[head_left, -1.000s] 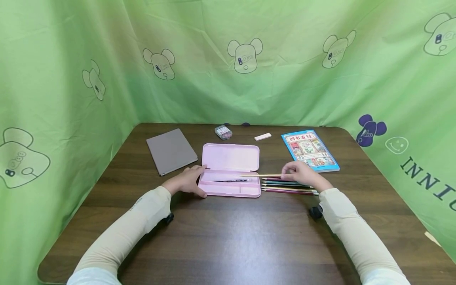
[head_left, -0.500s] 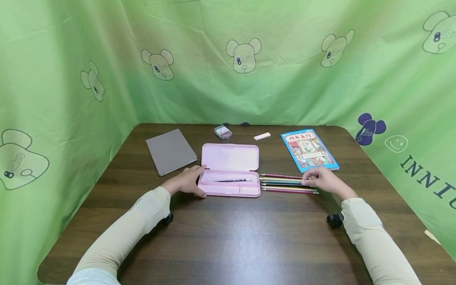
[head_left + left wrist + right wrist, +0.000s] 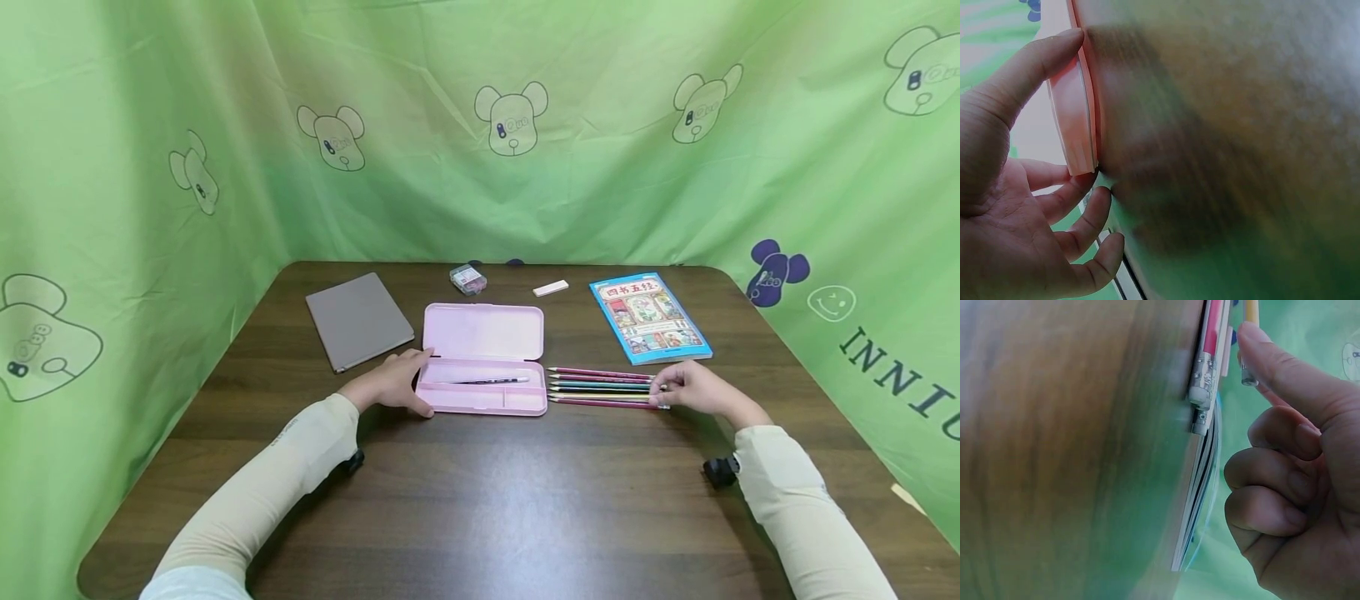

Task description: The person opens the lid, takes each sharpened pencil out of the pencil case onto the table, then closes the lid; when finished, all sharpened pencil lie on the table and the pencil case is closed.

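Observation:
A pink pencil case (image 3: pixel 483 400) lies with its lid folded back, and one dark-and-white pencil (image 3: pixel 491 381) rests in its long compartment. My left hand (image 3: pixel 392 380) grips the case's left end, thumb on the near side and fingers around the far corner, as the left wrist view also shows. To the right of the case, several pencils (image 3: pixel 600 377) lie side by side, points to the left. My right hand (image 3: pixel 693 389) is at their eraser ends. In the right wrist view, thumb and forefinger pinch a yellow pencil (image 3: pixel 1250 311) near its end; the other fingers are curled in.
A grey notebook (image 3: pixel 360 321) lies at the back left. Along the back are a small clear box (image 3: pixel 468 279) and a white eraser-like bar (image 3: pixel 551 287). A blue-edged book (image 3: pixel 651 318) lies behind my right hand. Green curtains surround the wooden table (image 3: pixel 480 508).
My right hand has drawn back to the right with the yellow pencil, whose tip was over the case, and lowered toward the nearer pencils. My left hand has stayed on the case.

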`<action>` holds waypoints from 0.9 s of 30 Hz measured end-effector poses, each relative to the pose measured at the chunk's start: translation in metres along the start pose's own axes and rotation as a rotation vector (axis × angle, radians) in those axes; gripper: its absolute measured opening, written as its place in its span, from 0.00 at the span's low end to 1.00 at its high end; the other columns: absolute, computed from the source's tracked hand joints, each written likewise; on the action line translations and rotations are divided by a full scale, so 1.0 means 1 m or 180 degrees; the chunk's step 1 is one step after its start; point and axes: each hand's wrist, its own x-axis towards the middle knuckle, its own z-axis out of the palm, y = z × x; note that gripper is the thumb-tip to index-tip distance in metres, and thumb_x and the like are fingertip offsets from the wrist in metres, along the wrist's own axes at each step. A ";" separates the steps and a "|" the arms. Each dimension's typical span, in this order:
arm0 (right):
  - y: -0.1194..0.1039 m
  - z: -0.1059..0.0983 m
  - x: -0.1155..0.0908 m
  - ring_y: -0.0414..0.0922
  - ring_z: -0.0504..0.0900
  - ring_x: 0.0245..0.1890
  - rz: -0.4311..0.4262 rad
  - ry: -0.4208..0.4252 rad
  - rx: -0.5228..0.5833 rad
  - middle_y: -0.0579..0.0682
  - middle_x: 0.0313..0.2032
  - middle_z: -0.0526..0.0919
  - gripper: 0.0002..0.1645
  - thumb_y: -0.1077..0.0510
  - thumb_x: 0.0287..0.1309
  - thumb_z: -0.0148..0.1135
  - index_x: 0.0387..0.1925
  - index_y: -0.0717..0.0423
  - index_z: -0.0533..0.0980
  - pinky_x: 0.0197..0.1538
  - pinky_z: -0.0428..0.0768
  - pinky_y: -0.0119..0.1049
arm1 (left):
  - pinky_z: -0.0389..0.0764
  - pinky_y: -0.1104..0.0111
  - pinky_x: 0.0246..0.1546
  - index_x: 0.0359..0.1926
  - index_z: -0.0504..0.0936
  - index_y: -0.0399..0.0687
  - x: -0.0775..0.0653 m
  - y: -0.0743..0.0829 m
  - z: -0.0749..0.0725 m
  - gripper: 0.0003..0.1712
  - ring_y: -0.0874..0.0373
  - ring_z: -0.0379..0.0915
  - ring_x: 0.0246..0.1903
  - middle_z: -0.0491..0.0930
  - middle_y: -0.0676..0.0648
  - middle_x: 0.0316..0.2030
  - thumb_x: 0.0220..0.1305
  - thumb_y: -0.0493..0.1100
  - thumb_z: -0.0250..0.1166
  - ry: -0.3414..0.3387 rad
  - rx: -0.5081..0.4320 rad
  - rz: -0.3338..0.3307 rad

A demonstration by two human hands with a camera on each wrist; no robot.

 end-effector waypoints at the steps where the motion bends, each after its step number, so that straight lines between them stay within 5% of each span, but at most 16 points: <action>1: 0.000 0.001 0.000 0.32 0.66 0.22 0.0011 -0.0010 0.0005 0.43 0.22 0.78 0.06 0.57 0.50 0.67 0.26 0.57 0.80 0.27 0.68 0.28 | 0.59 0.47 0.60 0.71 0.48 0.40 0.000 0.000 0.000 0.61 0.37 0.53 0.62 0.55 0.37 0.67 0.43 0.54 0.73 0.0003 0.0004 -0.0002; 12: -0.005 0.004 0.003 0.34 0.60 0.18 0.0098 -0.0035 0.0006 0.40 0.15 0.65 0.08 0.56 0.48 0.69 0.26 0.57 0.80 0.23 0.62 0.29 | 0.60 0.48 0.60 0.71 0.48 0.41 0.000 0.000 0.000 0.61 0.37 0.54 0.62 0.56 0.37 0.67 0.43 0.55 0.74 0.0019 0.0028 -0.0007; 20: -0.010 0.000 0.006 0.38 0.69 0.26 0.0261 0.0003 -0.0099 0.46 0.26 0.81 0.09 0.56 0.50 0.68 0.31 0.58 0.81 0.31 0.69 0.31 | 0.61 0.49 0.60 0.71 0.49 0.41 0.000 -0.001 0.000 0.61 0.38 0.55 0.61 0.57 0.37 0.66 0.42 0.55 0.74 0.0059 0.0010 0.0007; 27: -0.014 -0.002 0.011 0.35 0.67 0.24 0.0215 0.0041 -0.0121 0.49 0.28 0.82 0.14 0.56 0.50 0.67 0.37 0.61 0.81 0.29 0.69 0.29 | 0.61 0.49 0.60 0.71 0.49 0.40 -0.001 0.000 -0.001 0.61 0.38 0.55 0.61 0.57 0.37 0.66 0.42 0.55 0.74 0.0043 0.0010 0.0005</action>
